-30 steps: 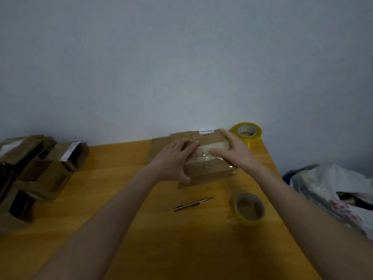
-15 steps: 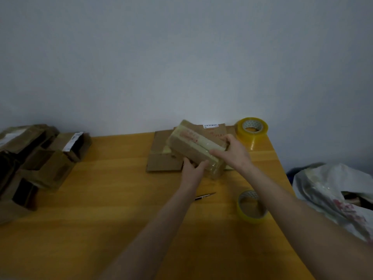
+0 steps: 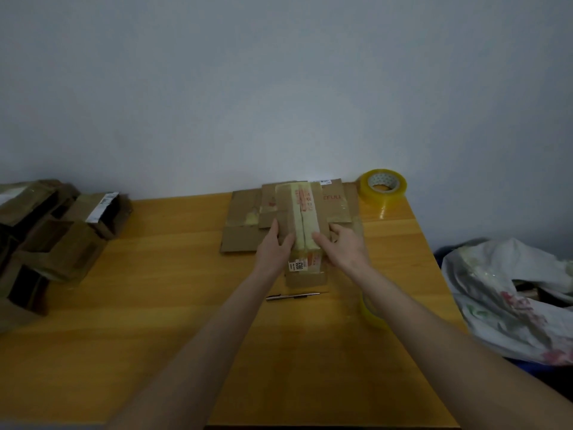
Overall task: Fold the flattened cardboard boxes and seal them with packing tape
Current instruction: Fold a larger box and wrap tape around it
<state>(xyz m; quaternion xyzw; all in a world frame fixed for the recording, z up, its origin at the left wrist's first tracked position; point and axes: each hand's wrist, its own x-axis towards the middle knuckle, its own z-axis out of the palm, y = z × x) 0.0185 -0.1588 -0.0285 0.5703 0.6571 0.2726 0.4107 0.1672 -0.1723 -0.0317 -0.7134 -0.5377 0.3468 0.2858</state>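
Observation:
A folded cardboard box (image 3: pixel 299 212) with a taped centre seam stands lengthwise at the back middle of the wooden table (image 3: pixel 155 305). My left hand (image 3: pixel 274 248) holds its left side with the thumb on top. My right hand (image 3: pixel 342 246) holds its right side, fingers laid on the top flap. Flattened cardboard (image 3: pixel 242 225) lies under and behind the box. A yellowish tape roll (image 3: pixel 383 186) stands at the back right corner. A second tape roll (image 3: pixel 370 310) lies near the right edge, partly hidden by my right forearm.
A metal pen-like cutter (image 3: pixel 293 296) lies just in front of the box. Several folded boxes (image 3: pixel 52 237) are piled at the table's left end. A floral plastic bag (image 3: pixel 511 296) sits off the right edge. A grey wall backs the table.
The box was lifted, turned from crosswise to lengthwise, and set down again. Both hands moved from pressing the tape on top to holding the box by its sides.

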